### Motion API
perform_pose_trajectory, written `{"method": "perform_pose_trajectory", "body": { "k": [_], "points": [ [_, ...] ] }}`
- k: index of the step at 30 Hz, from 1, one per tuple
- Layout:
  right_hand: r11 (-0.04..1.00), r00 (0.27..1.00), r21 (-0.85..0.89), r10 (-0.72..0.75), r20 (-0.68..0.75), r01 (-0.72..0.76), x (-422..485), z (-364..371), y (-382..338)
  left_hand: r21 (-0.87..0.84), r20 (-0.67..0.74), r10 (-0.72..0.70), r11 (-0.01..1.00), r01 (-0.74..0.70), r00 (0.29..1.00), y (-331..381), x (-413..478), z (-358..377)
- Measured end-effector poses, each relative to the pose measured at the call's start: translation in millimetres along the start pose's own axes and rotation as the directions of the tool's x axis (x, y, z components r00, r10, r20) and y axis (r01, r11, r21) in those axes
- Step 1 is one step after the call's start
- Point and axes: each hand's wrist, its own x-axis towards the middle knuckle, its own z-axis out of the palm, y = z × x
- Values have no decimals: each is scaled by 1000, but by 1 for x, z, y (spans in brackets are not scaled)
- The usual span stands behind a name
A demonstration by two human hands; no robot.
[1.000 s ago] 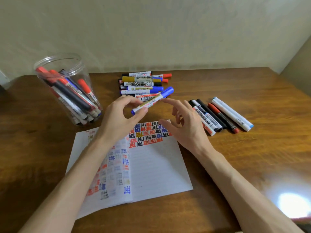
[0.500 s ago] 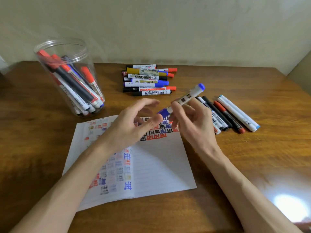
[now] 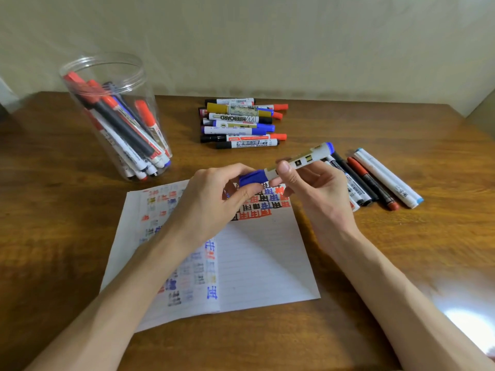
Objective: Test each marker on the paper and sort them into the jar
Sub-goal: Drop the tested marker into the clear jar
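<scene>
A blue-capped white marker (image 3: 302, 162) is held above the top of the lined paper (image 3: 257, 266), tilted up to the right. My left hand (image 3: 214, 202) pinches its blue cap (image 3: 251, 178). My right hand (image 3: 313, 188) grips the white barrel with thumb and fingers. The paper carries rows of red, black and blue test marks. A clear plastic jar (image 3: 112, 116) at the back left holds several red, black and blue markers.
A pile of several markers (image 3: 241, 124) lies at the back centre of the wooden table (image 3: 53, 236). A row of several markers (image 3: 375, 180) lies to the right, just behind my right hand. A wall closes off the table's far side.
The marker passed from my left hand alone to both hands. It swung so the cap end points left, and my left fingers closed on the cap.
</scene>
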Motion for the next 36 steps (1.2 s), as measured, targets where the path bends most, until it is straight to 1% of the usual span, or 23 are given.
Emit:
{"method": "perform_pose_trajectory", "body": {
  "k": [3,6,8,10,12,14,16,18,20,22,24,26,30,36],
  "points": [
    [998,1000,-57,6,-16,-7,-1,1,0,-16,25,-47,999,47,999,-3,1,-1],
    [994,999,-109,-27,26,30,0,1,-1,-38,58,-77,996,79,995,-7,4,-2],
    [991,996,-113,-61,69,68,-1,-2,-2,-58,87,-86,994,92,992,-7,4,-5],
    [992,989,-85,-87,117,98,0,-6,-4,-106,120,-94,989,107,988,-7,4,-7],
    [996,985,-26,-84,148,89,1,-10,-3,-161,160,-100,979,126,982,-7,4,-9],
    [998,984,41,-52,172,45,2,-11,0,-207,189,-109,967,149,976,-5,4,-10],
    [990,982,141,3,188,-30,3,-9,1,-226,162,-110,963,145,981,-4,3,-9],
    [962,984,244,86,157,-123,3,-2,1,-198,82,-92,974,107,992,-3,2,-6],
    [953,985,258,136,107,-159,2,3,3,-95,-4,-42,995,41,999,-3,1,-2],
    [980,992,158,111,55,-119,0,5,6,8,-39,4,1000,-4,999,-1,-1,0],
    [995,996,59,81,34,-83,0,3,7,27,-9,9,1000,-9,1000,0,-1,-1],
    [997,997,36,66,43,-68,0,1,6,-15,34,-29,999,29,999,-2,0,-2],
    [990,995,129,40,93,-52,0,-4,3,-144,104,-89,984,104,991,-2,2,-5],
    [982,989,187,10,150,-38,2,-7,2,-301,199,-133,935,189,971,1,4,-10]
  ]
}}
